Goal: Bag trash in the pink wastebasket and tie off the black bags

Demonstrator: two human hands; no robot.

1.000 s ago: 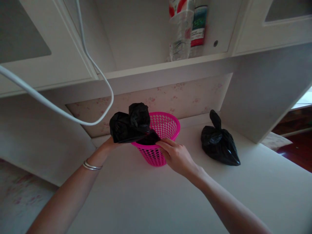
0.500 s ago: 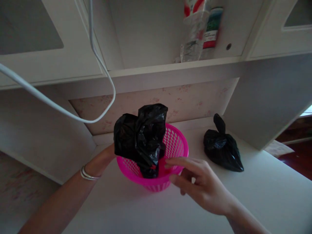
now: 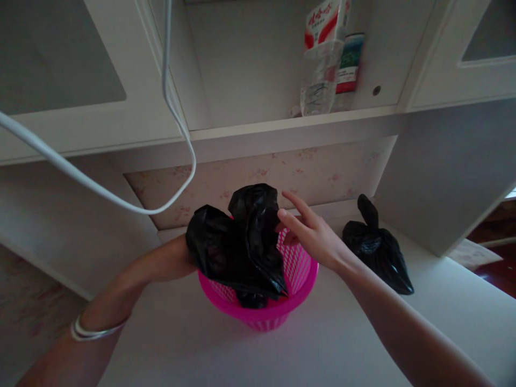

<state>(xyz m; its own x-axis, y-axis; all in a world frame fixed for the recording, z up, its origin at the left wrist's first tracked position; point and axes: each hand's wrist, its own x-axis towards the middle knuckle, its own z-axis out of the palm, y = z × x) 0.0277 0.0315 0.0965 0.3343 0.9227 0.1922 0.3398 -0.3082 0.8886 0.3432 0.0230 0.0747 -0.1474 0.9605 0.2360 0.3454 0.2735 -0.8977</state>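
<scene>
A black plastic bag (image 3: 256, 242) is bunched above the pink mesh basket (image 3: 306, 277) and hangs partly into it. My left hand (image 3: 183, 258) reaches into or behind the bag's left side. Its fingers are covered by the black plastic, so their grip is hidden. At the bag's upper right edge is my right hand (image 3: 308, 228), with its index finger stretched out and its fingers apart. I cannot tell whether its fingertips touch the plastic. More black plastic lies low inside the basket, below the bag.
A knotted black bag (image 3: 379, 255) sits on the white desk (image 3: 322, 344) to the right. A white cable (image 3: 153, 210) loops down at the left. On the shelf (image 3: 250, 130) above stand a clear plastic bottle (image 3: 320, 75) and a green and red can (image 3: 350, 62).
My right hand has moved up from the basket's front rim to the bag's upper right side. The bag has sunk slightly and spread, and its lower part has shifted right.
</scene>
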